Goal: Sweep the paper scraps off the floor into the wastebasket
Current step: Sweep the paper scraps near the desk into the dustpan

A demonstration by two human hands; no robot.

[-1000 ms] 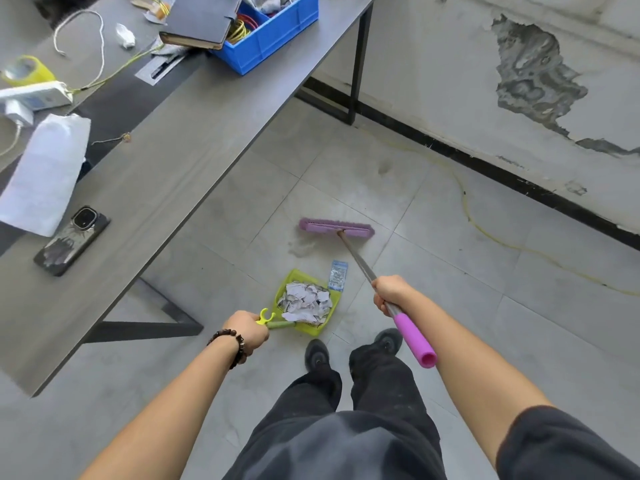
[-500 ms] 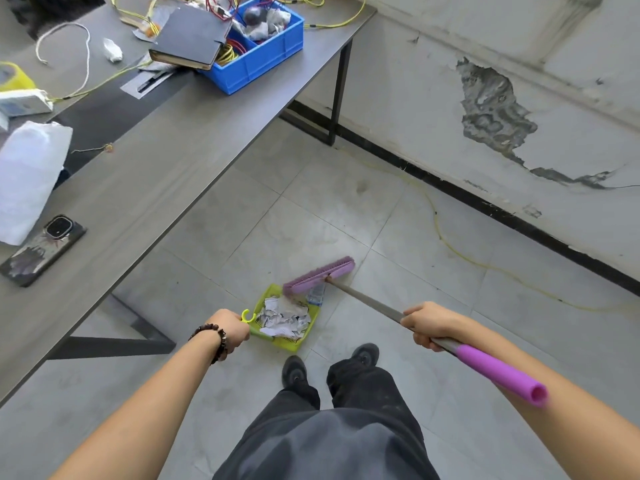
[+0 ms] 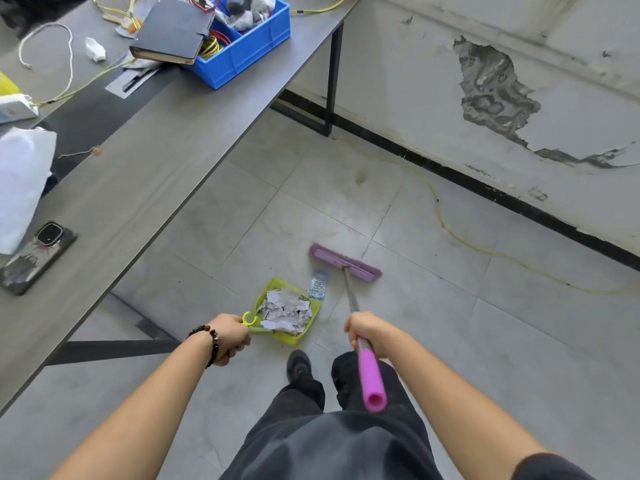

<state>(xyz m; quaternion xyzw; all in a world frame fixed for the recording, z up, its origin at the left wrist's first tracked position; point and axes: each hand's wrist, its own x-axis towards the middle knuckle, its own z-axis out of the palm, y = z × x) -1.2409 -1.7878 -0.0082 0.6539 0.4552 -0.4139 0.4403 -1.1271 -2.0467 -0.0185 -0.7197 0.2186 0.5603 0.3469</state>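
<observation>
— Two hands, both busy?
— Both. Beside the table (image 3: 166,161), the right hand (image 3: 367,332) was clamped round the broom (image 3: 346,263) shaft, purple head down on the floor (image 3: 433,323) ahead.
— And the left?
— The left hand (image 3: 230,336) gripped the dustpan (image 3: 292,339) handle; the pan sat low by a shoe (image 3: 299,365), scraps (image 3: 285,310) heaped inside. A blue wrapper (image 3: 318,289) lay just past its lip, near the broom head.

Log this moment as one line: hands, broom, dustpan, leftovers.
left hand grips handle of lime-green plastic dustpan | torn white paper scraps piled in dustpan | right hand grips purple-headed metal-handled broom | blue printed wrapper on floor beside dustpan
</observation>
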